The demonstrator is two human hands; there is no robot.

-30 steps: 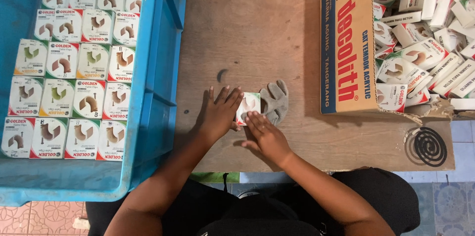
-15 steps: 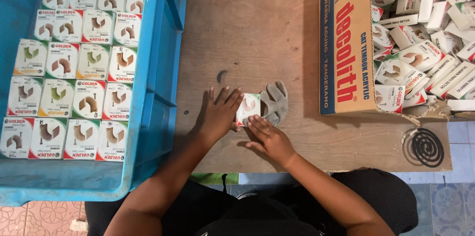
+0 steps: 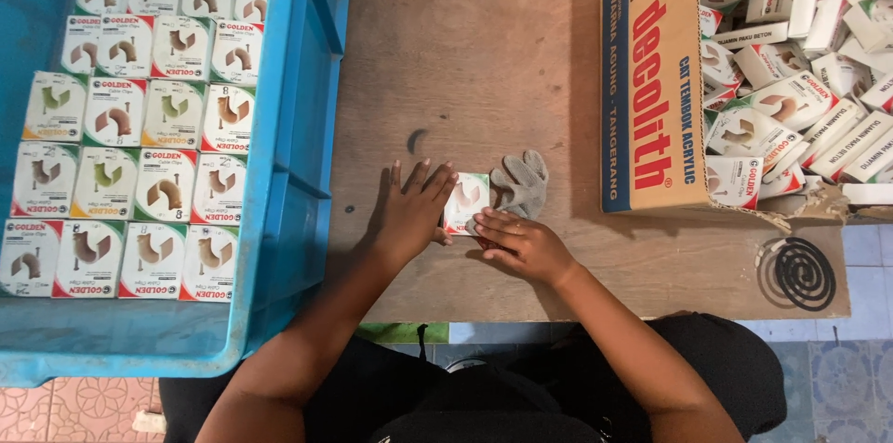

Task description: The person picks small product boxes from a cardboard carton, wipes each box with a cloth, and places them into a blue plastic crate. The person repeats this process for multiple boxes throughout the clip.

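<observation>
1. Your left hand [image 3: 409,211] is lying flat, fingers spread, steadying the small white box [image 3: 465,202] from its left edge.
2. Your right hand [image 3: 521,243] is pinching the box's lower right corner.
3. The box is sitting on the wooden table [image 3: 484,52] between both hands, long axis running away from you, grey glove [image 3: 521,183] just beside.

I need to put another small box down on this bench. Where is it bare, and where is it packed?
Bare wood lies between the blue crate and the cardboard carton, above the hands. A smaller strip runs below the carton, left of the mosquito coil. Crowded: around the small box and grey glove, and inside both containers.
</observation>
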